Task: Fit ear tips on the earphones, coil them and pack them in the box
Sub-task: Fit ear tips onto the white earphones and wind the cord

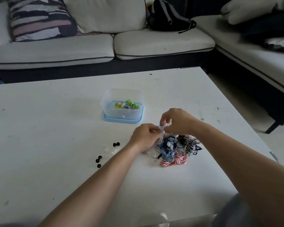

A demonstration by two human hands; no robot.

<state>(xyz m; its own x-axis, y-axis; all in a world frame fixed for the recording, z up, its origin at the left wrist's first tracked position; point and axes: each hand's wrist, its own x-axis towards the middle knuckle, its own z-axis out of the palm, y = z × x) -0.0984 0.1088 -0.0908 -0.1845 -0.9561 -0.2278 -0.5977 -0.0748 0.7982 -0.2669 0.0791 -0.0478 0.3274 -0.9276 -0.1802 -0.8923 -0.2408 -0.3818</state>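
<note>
Your left hand [144, 136] and right hand [177, 120] meet just above the earphone pile [175, 149]. Both have fingertips pinched narrow on one light-blue earbud [161, 128]. Whether a tip sits between your right fingers is too small to tell.

Risks from here:
- The earbud's cable runs down into the pile, so lifting fast will likely drag the neighbouring cables with it.
- A tip pushed on crooked could pop off and roll away, since the table [56, 128] has no edge lip.
- The clear ear tips [109, 150] nearly vanish against the white top and are easy to miss or sweep off with your left forearm.
- The box [121, 114] stands well apart from your hands, beyond the pile. A loose coil may spring open on the way there.

Counts:
- Black ear tips [116, 144]: five, a pair plus a group of three nearer you.
- Clear ear tips: a few, number not readable.
- Box: one, open, standing on its blue lid [121, 120].
- Coils in the box [128, 104]: one yellow and one green, with maybe a purple bit. I can't confirm a third.
- Pile: at least four cable colours — blue [166, 149], red-white [175, 159], black-white [193, 145] and white. The exact number of sets is not countable.
- Jack plug [157, 157]: one showing at the near edge of the pile.
</note>
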